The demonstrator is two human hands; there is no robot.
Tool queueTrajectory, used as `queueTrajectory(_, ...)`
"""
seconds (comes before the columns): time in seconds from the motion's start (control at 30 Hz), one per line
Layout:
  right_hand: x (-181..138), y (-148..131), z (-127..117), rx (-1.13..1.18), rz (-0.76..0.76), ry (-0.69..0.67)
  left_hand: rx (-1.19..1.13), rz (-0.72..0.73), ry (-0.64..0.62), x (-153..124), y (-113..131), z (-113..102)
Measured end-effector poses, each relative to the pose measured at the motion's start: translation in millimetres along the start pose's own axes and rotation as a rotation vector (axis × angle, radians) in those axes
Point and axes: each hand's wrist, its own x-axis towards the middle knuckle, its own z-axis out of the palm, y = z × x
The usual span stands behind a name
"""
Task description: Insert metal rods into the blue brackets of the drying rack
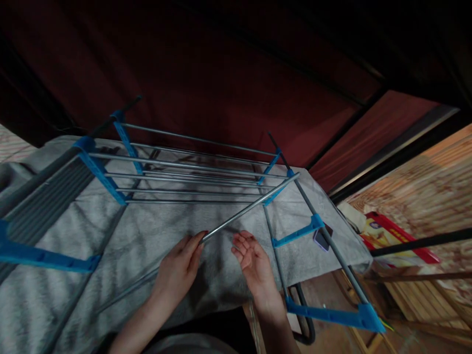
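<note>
A loose metal rod (246,210) slants from the far right blue bracket of a drying rack (184,167) down toward me. My left hand (179,269) touches the rod's near end with its fingertips, fingers extended and close together. My right hand (254,259) hovers just right of the rod, palm up, fingers slightly curled and apart, holding nothing. The rack has grey metal tubes and blue plastic joints (101,173). It stands over a grey towel-like cloth (155,236) spread beneath both hands.
A small purple-and-white object (321,238) lies by the rack's right tube. A red and yellow package (391,235) rests on the floor at right. A dark red wall (221,73) rises behind. A black rod (420,243) crosses at right.
</note>
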Motion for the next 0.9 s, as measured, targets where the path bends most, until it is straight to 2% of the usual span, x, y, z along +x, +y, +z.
queueTrajectory(0.13,19.4,-7.1,1.8,-0.029,-0.077,0.107,0.122,-0.004,0.001,-20.7,-18.7,2.6)
queueTrajectory(0.27,34.7,-12.1,5.7,0.006,-0.125,0.123,0.203,0.010,-0.046,-29.0,-27.7,4.9)
queueTrajectory(0.37,43.3,-20.1,6.2,0.005,-0.175,0.139,0.229,0.048,-0.035,-33.3,-32.4,12.2)
queueTrajectory(0.5,56.0,-34.7,0.4,-0.053,-0.231,0.191,0.226,0.057,-0.036,-38.3,-36.9,17.2)
queueTrajectory(0.7,73.3,-53.2,-14.8,-0.070,-0.304,0.241,0.123,0.015,-0.015,-45.6,-46.1,13.4)
queueTrajectory(0.9,81.3,-59.9,-22.9,-0.065,-0.365,0.346,0.151,-0.026,-0.050,-67.0,-62.7,14.7)
